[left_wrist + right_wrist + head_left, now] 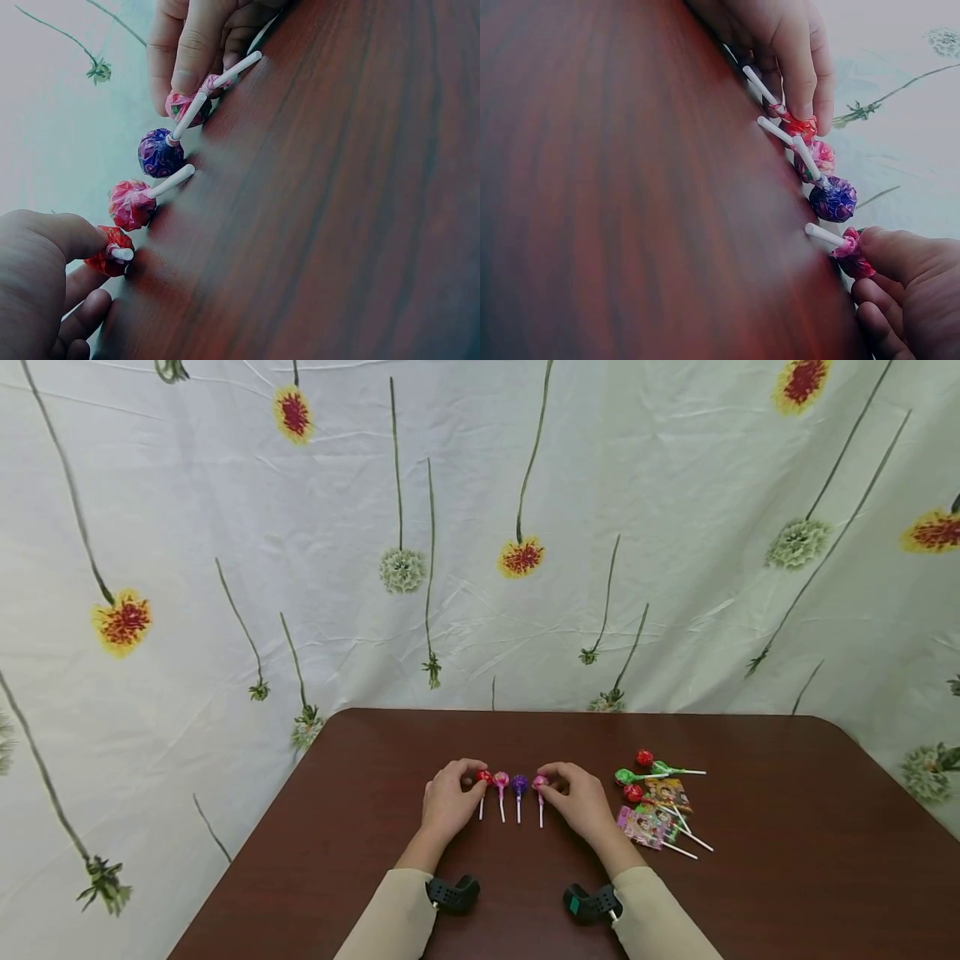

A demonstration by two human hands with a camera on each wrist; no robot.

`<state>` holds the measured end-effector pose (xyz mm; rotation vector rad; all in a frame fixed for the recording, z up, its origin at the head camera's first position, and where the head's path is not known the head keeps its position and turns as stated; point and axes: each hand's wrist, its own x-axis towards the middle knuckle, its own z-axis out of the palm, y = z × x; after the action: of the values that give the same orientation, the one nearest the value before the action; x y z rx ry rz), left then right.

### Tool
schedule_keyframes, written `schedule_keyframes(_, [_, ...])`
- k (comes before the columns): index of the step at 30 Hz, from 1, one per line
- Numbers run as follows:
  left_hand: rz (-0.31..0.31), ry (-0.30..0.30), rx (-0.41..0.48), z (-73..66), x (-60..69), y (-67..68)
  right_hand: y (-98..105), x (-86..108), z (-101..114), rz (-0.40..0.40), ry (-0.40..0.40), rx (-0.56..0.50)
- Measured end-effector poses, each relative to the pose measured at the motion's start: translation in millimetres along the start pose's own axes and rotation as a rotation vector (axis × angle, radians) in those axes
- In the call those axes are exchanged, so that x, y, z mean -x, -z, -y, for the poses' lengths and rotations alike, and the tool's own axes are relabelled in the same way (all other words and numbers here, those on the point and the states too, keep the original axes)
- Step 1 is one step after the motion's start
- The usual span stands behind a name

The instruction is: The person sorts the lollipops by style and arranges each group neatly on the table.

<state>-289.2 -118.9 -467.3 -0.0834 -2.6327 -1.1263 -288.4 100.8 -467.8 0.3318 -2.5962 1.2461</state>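
Note:
Four-in-a-row is avoided here: several wrapped lollipops lie side by side on the brown table [360, 852], white sticks toward the person. At the left end, my left hand [448, 802] pinches a red lollipop [803, 128] by its head between thumb and fingers. A pink lollipop [502, 780] and a purple lollipop [520, 784] lie between the hands, untouched. At the right end my right hand [579, 800] pinches another pink lollipop [855, 262] by its wrapped head. A slightly wider gap separates it from the purple one.
Right of the right hand is a loose pile with a red lollipop [644, 757], a green lollipop [624, 776], an orange-brown packet [670, 793] and a pink packet [637, 827]. A flower-print cloth [465, 627] hangs behind the table's far edge.

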Motion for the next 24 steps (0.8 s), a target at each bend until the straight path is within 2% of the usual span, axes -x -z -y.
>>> schedule_keyframes(4, [-0.002, -0.003, 0.001, 0.9, -0.6, -0.5, 0.6, 0.8, 1.2, -0.018, 0.025, 0.009])
schedule_keyframes(10, [-0.004, -0.002, -0.005, 2.4, -1.1, -1.3, 0.4, 1.4, 0.2, -0.062, 0.014, 0.031])
schedule_keyframes(24, [-0.005, 0.001, -0.004, 1.8, -0.8, -1.3, 2.3, 1.0, 2.2, -0.089, 0.031, 0.031])
